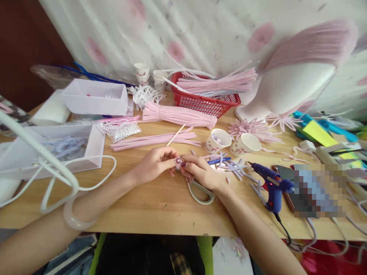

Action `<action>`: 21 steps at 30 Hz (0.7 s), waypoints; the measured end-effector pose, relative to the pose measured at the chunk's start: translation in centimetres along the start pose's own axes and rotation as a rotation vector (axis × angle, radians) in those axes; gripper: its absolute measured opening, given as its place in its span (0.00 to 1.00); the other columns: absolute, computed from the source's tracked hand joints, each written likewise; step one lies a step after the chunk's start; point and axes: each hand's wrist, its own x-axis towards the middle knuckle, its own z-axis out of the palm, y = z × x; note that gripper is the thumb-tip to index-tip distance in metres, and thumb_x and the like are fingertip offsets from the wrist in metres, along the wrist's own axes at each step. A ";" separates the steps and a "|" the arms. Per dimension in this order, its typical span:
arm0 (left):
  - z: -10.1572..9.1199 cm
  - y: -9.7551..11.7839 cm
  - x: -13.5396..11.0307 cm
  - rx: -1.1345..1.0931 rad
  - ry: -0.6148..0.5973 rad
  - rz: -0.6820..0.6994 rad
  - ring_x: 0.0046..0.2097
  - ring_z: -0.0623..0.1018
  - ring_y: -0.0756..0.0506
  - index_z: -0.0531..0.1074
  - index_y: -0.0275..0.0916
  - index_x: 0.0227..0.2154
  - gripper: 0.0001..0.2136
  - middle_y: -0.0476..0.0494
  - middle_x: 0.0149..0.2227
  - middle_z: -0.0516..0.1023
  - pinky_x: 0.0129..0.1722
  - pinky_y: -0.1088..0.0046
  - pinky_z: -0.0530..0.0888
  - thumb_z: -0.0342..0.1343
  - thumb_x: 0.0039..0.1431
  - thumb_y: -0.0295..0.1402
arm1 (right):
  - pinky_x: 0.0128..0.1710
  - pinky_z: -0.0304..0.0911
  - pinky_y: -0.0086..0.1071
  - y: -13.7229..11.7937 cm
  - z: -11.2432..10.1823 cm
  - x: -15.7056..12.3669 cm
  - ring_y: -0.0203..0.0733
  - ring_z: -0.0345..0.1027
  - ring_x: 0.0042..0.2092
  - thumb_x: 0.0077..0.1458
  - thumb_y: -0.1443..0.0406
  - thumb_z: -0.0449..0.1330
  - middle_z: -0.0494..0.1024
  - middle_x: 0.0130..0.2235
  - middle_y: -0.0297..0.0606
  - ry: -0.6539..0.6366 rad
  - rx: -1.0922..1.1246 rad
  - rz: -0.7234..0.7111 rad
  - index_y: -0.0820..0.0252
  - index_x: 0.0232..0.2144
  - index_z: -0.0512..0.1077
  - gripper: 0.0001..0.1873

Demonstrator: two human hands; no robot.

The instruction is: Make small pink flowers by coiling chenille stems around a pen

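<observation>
Right in front, left hand and right hand meet over the table, fingertips pinched closed (can't tell on what); behind the left, a slim cream stick slants away and rightward, tip up; beyond, a paper cup wears unreadable red print.

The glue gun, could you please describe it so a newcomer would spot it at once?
On the wooden table, look right of the right hand, past the short pale purple strips. The glue gun is there, beside a dark phone, nozzle pointing left. Its blue pistol shape and red light set it apart from both.
</observation>
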 end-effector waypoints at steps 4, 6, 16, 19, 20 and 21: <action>-0.1 -0.1 0.0 -0.029 -0.046 -0.018 0.28 0.74 0.49 0.69 0.35 0.27 0.07 0.47 0.27 0.74 0.29 0.72 0.75 0.57 0.53 0.35 | 0.18 0.58 0.24 0.4 0.1 0.1 0.30 0.52 0.18 0.54 0.65 0.50 0.58 0.18 0.25 -0.039 0.159 0.096 0.60 0.24 0.65 0.09; 0.0 -0.1 0.0 -0.070 -0.055 -0.039 0.28 0.74 0.49 0.70 0.34 0.27 0.06 0.47 0.27 0.74 0.29 0.72 0.76 0.58 0.52 0.33 | 0.16 0.57 0.24 0.3 0.2 0.2 0.30 0.50 0.18 0.51 0.66 0.51 0.58 0.18 0.25 -0.017 0.178 0.112 0.61 0.23 0.66 0.07; 1.0 -0.9 0.5 -0.587 0.036 -0.254 0.26 0.74 0.52 0.74 0.31 0.24 0.05 0.47 0.23 0.75 0.29 0.76 0.76 0.63 0.45 0.28 | 0.24 0.52 0.27 -0.4 0.8 -0.2 0.32 0.56 0.21 0.53 0.71 0.49 0.65 0.18 0.29 0.250 -0.369 -0.214 0.59 0.17 0.62 0.14; 0.9 -0.9 0.4 -0.516 0.043 -0.227 0.28 0.76 0.50 0.73 0.32 0.25 0.07 0.46 0.25 0.77 0.31 0.74 0.76 0.63 0.48 0.30 | 0.25 0.52 0.28 -0.3 0.9 -0.2 0.32 0.56 0.21 0.55 0.70 0.48 0.65 0.18 0.29 0.262 -0.402 -0.228 0.59 0.18 0.63 0.14; 0.8 -0.9 0.3 -0.480 0.058 -0.211 0.29 0.77 0.50 0.73 0.32 0.26 0.07 0.46 0.25 0.77 0.31 0.73 0.76 0.64 0.48 0.31 | 0.25 0.53 0.27 -0.2 0.8 -0.1 0.32 0.57 0.21 0.55 0.70 0.48 0.65 0.17 0.29 0.262 -0.384 -0.209 0.59 0.18 0.63 0.14; 0.8 -0.9 0.3 -0.449 0.074 -0.190 0.29 0.77 0.49 0.72 0.32 0.28 0.08 0.46 0.25 0.77 0.32 0.73 0.76 0.64 0.49 0.32 | 0.25 0.53 0.27 -0.2 0.8 -0.1 0.32 0.57 0.21 0.55 0.69 0.48 0.65 0.17 0.29 0.261 -0.350 -0.181 0.59 0.18 0.62 0.15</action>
